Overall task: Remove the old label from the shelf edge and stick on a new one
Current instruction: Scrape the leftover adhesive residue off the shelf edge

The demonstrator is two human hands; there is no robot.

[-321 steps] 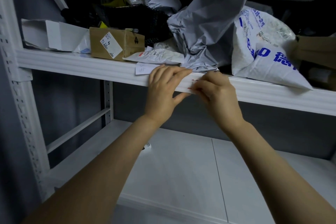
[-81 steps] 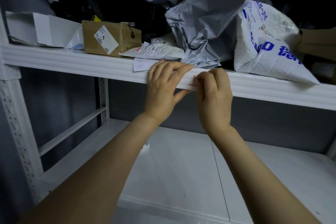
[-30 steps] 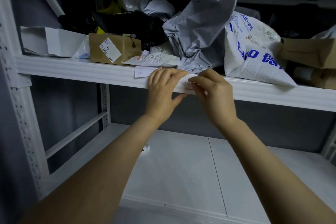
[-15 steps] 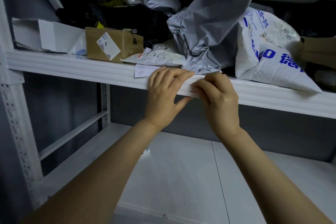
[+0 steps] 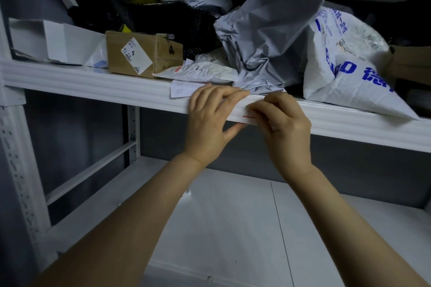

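Note:
The white shelf edge (image 5: pixel 93 84) runs across the view at chest height. A white label with a thin red line (image 5: pixel 247 117) is stuck on its front face, mostly hidden by my hands. My left hand (image 5: pixel 208 123) lies over the edge just left of the label, fingers straight across the top and thumb underneath. My right hand (image 5: pixel 285 123) is on the label's right part, its curled fingertips pinching at the label by the red line. A small white paper slip with handwriting (image 5: pixel 180 91) hangs over the edge left of my left hand.
The upper shelf is crowded: a brown cardboard box (image 5: pixel 142 56), a grey plastic mailer (image 5: pixel 268 37), a white bag with blue print (image 5: pixel 345 63), a white box (image 5: pixel 53 42). The white lower shelf (image 5: pixel 233 228) lies below my arms. A perforated upright post (image 5: pixel 16 165) stands at left.
Both hands stay at the same spot on the shelf edge. My right fingertips keep working at the label by the red line; only the camera has shifted slightly.

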